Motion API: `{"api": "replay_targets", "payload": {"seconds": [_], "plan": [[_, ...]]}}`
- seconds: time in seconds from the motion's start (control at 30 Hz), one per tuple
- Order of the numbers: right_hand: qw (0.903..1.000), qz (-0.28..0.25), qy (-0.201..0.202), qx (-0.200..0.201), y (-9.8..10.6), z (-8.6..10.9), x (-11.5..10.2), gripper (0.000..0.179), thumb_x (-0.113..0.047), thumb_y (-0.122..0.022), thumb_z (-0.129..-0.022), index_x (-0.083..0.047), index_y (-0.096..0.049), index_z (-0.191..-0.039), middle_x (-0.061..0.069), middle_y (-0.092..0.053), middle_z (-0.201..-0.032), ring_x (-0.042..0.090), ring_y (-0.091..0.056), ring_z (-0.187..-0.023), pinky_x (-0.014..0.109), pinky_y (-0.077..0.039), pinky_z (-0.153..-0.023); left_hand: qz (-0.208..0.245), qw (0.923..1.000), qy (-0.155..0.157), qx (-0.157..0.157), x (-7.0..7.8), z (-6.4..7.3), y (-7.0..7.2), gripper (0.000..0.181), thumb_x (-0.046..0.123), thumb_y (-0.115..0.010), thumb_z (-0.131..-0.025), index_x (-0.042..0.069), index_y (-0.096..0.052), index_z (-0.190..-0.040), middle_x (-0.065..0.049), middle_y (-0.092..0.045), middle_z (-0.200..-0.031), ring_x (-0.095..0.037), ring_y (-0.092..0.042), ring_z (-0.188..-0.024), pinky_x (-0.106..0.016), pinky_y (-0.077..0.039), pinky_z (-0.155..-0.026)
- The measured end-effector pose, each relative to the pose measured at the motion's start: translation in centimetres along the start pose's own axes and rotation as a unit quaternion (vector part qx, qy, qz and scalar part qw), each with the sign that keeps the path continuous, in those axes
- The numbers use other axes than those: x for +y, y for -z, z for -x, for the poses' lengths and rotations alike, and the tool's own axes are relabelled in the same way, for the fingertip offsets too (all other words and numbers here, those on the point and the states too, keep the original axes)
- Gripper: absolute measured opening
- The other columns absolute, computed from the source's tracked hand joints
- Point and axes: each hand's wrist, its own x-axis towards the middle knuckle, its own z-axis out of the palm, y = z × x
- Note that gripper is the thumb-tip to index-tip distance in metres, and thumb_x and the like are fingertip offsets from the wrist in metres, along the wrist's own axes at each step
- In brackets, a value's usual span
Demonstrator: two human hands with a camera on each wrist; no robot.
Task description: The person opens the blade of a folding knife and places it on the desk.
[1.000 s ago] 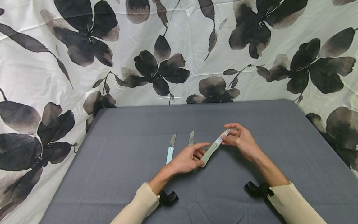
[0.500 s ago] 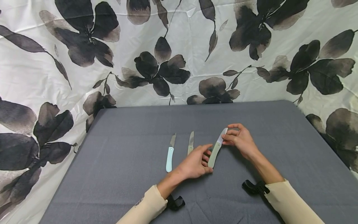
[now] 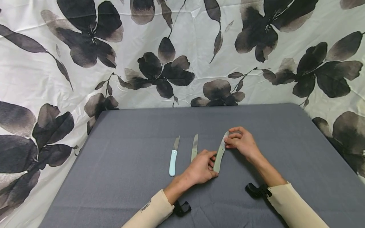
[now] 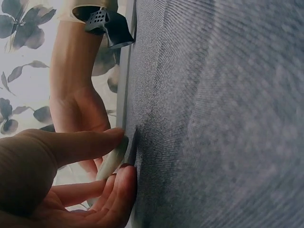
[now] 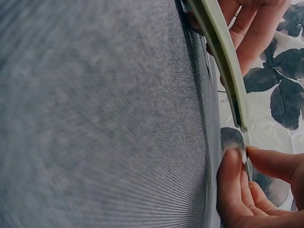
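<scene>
A folding knife (image 3: 219, 158) with a pale green handle is held between both hands, its blade unfolded and pointing away from the person. My left hand (image 3: 201, 168) pinches the butt end of the handle; in the left wrist view its thumb (image 4: 90, 145) lies against that end. My right hand (image 3: 244, 145) pinches the blade near its tip between thumb and fingers. The right wrist view shows the slot along the handle (image 5: 224, 59) and the thin blade running into the fingertips (image 5: 232, 164). The knife is close over the grey table (image 3: 119, 186).
Left of the hands, a light blue folding knife (image 3: 172, 162) lies with its blade out. Between it and the left hand lies another pale green knife (image 3: 195, 146), its lower handle hidden behind that hand. A floral cloth (image 3: 111, 76) hangs behind the table.
The left hand has swung the handle end rightward and toward the person, so the knife stands more lengthwise. The right hand has shifted slightly left, still pinching the blade.
</scene>
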Motion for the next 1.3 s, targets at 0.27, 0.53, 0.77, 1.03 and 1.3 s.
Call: {"api": "replay_targets", "payload": {"seconds": [0.27, 0.53, 0.77, 1.03, 1.3], "plan": [[0.9858, 0.163, 0.032, 0.026, -0.2, -0.3, -0.4, 0.047, -0.010, -0.072, -0.097, 0.007, -0.055, -0.137, 0.029, -0.066, -0.120, 0.009, -0.067, -0.087, 0.026, -0.058, -0.072, -0.087, 0.9961, -0.014, 0.010, 0.2, 0.0, -0.1, 0.069, 0.011, -0.090, -0.081, -0.002, -0.059, -0.141, -0.005, -0.063, -0.106, -0.006, -0.058, -0.086, -0.013, -0.047, -0.082], [0.9768, 0.213, 0.024, 0.002, -0.5, -0.6, -0.6, 0.049, -0.015, -0.071, -0.098, 0.003, -0.058, -0.141, 0.028, -0.064, -0.125, 0.035, -0.064, -0.107, 0.030, -0.052, -0.076, -0.113, 0.9935, 0.003, 0.003, 0.2, 0.1, -0.1, 0.062, 0.019, -0.088, -0.084, 0.000, -0.061, -0.137, -0.001, -0.056, -0.097, -0.004, -0.047, -0.084, -0.016, -0.046, -0.082], [0.9722, 0.234, -0.008, -0.013, -0.7, -0.7, -0.8, 0.050, -0.021, -0.070, -0.099, 0.003, -0.059, -0.142, 0.024, -0.062, -0.124, 0.031, -0.059, -0.102, 0.033, -0.046, -0.077, -0.147, 0.9891, 0.007, -0.015, 0.3, 0.1, -0.1, 0.061, 0.026, -0.085, -0.088, 0.002, -0.061, -0.139, 0.000, -0.055, -0.101, -0.003, -0.047, -0.078, -0.016, -0.046, -0.077], [0.9672, 0.253, -0.008, -0.026, -0.6, -0.7, -0.6, 0.054, -0.021, -0.072, -0.098, 0.006, -0.058, -0.143, 0.025, -0.061, -0.122, 0.028, -0.056, -0.098, 0.033, -0.045, -0.076, -0.140, 0.9893, 0.012, -0.040, 0.6, 0.2, 0.0, 0.066, 0.027, -0.083, -0.091, 0.004, -0.056, -0.146, -0.002, -0.052, -0.103, -0.004, -0.044, -0.074, -0.016, -0.043, -0.071], [0.9620, 0.271, -0.006, -0.031, -0.4, -0.1, -0.7, 0.057, -0.027, -0.066, -0.102, 0.006, -0.053, -0.147, 0.032, -0.056, -0.137, 0.042, -0.059, -0.118, 0.045, -0.053, -0.086, -0.140, 0.9893, -0.039, 0.011, 0.1, 1.3, 1.4, 0.054, 0.025, -0.072, -0.100, 0.008, -0.056, -0.149, -0.005, -0.056, -0.118, -0.004, -0.056, -0.083, -0.015, -0.047, -0.070]]}}
